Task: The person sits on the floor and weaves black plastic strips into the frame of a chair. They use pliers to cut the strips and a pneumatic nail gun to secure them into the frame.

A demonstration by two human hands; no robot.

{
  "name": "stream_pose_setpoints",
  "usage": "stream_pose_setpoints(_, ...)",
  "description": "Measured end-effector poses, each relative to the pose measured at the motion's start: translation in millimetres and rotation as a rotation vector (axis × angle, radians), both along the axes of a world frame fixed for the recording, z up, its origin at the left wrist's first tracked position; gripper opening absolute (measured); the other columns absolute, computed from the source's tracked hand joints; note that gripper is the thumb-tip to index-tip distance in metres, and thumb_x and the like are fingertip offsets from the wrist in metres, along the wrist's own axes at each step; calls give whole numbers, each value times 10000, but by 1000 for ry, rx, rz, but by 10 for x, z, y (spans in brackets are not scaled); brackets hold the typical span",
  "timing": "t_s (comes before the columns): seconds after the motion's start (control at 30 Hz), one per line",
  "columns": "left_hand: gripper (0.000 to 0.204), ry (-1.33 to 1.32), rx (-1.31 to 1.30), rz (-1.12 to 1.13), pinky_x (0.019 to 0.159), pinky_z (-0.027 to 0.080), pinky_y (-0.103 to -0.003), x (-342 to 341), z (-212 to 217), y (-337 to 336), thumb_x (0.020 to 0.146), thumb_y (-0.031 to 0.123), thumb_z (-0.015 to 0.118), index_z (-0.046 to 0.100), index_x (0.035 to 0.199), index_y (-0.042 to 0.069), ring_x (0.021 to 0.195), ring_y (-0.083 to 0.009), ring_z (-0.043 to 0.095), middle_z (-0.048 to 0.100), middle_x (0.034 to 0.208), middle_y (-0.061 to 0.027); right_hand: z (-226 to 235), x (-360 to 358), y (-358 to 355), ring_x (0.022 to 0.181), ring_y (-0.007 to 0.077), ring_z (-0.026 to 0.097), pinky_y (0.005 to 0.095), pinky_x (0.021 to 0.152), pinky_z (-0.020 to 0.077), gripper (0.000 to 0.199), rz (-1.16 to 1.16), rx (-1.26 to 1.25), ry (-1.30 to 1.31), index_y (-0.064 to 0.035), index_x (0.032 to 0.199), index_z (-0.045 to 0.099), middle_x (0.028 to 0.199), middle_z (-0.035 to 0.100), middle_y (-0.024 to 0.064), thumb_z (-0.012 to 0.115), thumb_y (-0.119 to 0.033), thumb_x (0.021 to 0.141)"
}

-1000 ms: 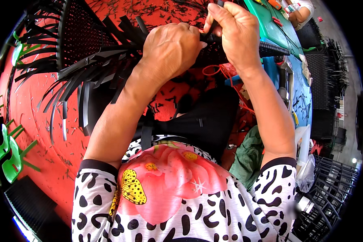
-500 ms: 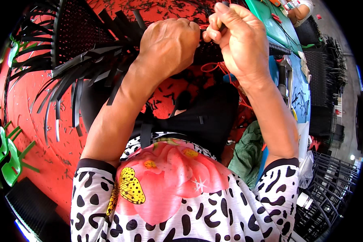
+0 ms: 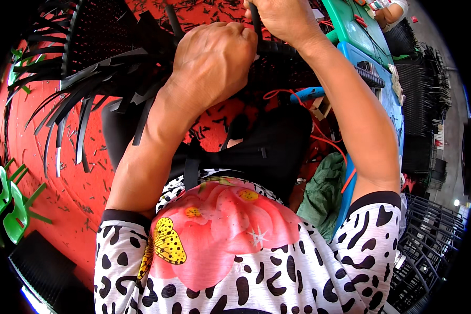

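Note:
A black woven piece (image 3: 102, 39) with many loose flat strips (image 3: 83, 99) fanning from its edge lies in front of me, to the left and under my hands. My left hand (image 3: 214, 60) is closed in a fist over its edge; the fingertips are hidden beneath. Higher and to the right, my right hand (image 3: 288, 21) is closed, its fingers pinching a black strip (image 3: 255, 20). That strip runs down beside the knuckles of my left hand. Part of the right hand is cut off by the top of the view.
Red floor (image 3: 78, 193) is littered with black offcuts. Green plastic chairs (image 3: 17, 212) stand at left. At right are a blue table (image 3: 397, 118) and a green table (image 3: 345, 23), a red cord (image 3: 329, 140), green cloth (image 3: 322, 199), stacked black frames (image 3: 429, 246), and another person's arm (image 3: 390, 14).
My right hand has moved up and to the left, turning over and closing round the black strip. My left hand has shifted slightly left, and the loose strips have swung left with it.

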State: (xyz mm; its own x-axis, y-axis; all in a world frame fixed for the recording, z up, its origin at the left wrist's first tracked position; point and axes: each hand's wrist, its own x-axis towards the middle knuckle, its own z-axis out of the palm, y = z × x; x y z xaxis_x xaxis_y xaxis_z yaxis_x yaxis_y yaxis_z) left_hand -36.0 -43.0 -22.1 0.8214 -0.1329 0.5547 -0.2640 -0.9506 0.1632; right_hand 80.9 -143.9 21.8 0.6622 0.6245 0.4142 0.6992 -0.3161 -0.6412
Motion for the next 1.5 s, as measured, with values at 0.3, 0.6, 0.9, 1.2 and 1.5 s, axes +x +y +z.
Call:
stream_pose_setpoints(0.3, 292, -65, -203, -123, 665, 517, -388, -66, 93, -8, 718, 10, 721, 644, 1000, 23, 794, -313, 638, 601, 867, -105, -288, 345, -34, 701, 337, 650, 426, 652, 503, 301, 20, -412, 11, -3, 706, 656, 700, 636, 207, 636, -289, 801)
stream_pose_setpoints(0.6, 302, -137, -152, -177, 641, 523, -365, -13, 12, 65, 745, -23, 685, 669, 1040, 37, 761, -288, 644, 592, 898, -87, -11, 211, -20, 743, 245, 671, 382, 701, 526, 285, 58, -470, 301, -12, 1002, 699, 903, 709, 136, 637, -223, 821)
stream_pose_setpoints(0.9, 290, -83, -121, -178, 619, 520, -364, -38, 21, 49, 742, -29, 687, 670, 1025, 28, 752, -288, 649, 602, 904, -82, -69, 406, -281, 782, 129, 597, 301, 719, 483, 246, 596, -499, 430, 24, 1007, 688, 854, 692, 56, 608, 2, 775)
stream_pose_setpoints(1.2, 297, -110, -116, -199, 654, 533, -359, -11, 4, 59, 748, -45, 666, 665, 1039, 19, 795, -298, 662, 629, 1016, -98, -63, 329, -218, 677, 102, 569, 275, 631, 460, 174, 342, -448, 476, -2, 874, 711, 725, 666, 30, 604, 14, 739)
stream_pose_setpoints(1.5, 313, -85, -125, -244, 647, 539, -359, -55, 32, 32, 726, -81, 641, 654, 1028, 2, 769, -312, 662, 643, 961, -118, -252, 425, -246, 793, 133, 579, 275, 724, 470, 146, 430, -433, 849, -1, 911, 687, 836, 649, 34, 636, 36, 780)
